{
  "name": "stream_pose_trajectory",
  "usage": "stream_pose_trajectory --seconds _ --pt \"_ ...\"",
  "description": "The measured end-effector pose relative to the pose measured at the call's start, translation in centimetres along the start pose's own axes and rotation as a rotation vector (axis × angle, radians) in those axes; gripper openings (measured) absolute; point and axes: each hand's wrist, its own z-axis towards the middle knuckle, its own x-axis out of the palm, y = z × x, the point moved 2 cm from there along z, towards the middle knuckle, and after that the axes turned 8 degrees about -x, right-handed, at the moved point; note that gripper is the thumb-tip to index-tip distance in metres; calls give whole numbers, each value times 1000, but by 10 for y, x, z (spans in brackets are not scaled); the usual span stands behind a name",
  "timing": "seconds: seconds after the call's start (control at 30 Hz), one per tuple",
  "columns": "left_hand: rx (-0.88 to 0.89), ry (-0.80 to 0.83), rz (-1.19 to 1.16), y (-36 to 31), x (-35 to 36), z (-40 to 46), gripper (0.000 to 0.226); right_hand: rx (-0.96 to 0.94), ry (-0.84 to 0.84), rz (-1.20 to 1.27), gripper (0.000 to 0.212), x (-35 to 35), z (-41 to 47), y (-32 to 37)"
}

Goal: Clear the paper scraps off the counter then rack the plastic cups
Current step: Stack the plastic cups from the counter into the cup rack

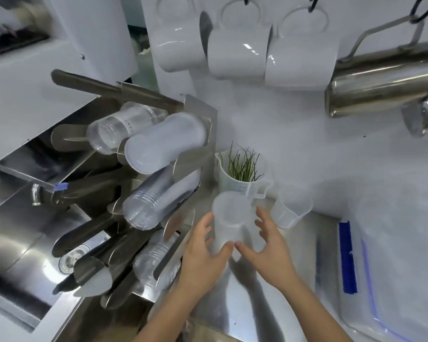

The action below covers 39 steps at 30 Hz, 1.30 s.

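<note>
Cupping frosted plastic cup (229, 218) w/ both hands.

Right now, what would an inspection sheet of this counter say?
Surface: steel counter, no paper scraps seen.
Job's things: frosted plastic cup upright between both hands; second cup beside it; rack holds several cups.
Clutter: measuring jug with green stalks; lidded plastic box.
Hands: left hand and right hand, fingers spread around the cup, grip unclear.
Cables: nothing seen.
Surroundings: sink, hanging white mugs, steel pitcher.
</note>
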Motion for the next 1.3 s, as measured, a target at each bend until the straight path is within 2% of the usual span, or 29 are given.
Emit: stream_pose_trajectory --seconds 0.1,0.23,0.37,0.67,0.77,0.9,1.1,1.3 --pt "-36 -2 -17 4 8 11 70 21 37 36 95 4 12 -10" --pt "-86 -2 -67 5 14 21 71 -23 78 103 82 10 26 -14" --pt "-74 -8 -108 1 16 21 72 -55 68 146 81 14 28 -15" --pt "52 55 -123 -10 4 5 71 -163 -56 171 69 -3 8 9" --pt "81 80 -104 -13 -5 -2 71 -195 -51 176 67 -11 0 22" --pt "153 166 -93 -20 -17 -14 57 -221 -33 195 66 -17 -14 40" --pt "236 273 -127 -31 -35 -34 50 -273 -42 180 60 -17 -37 69" --pt "277 311 -139 -37 -48 -48 52 -336 -91 129 61 -15 -57 94"
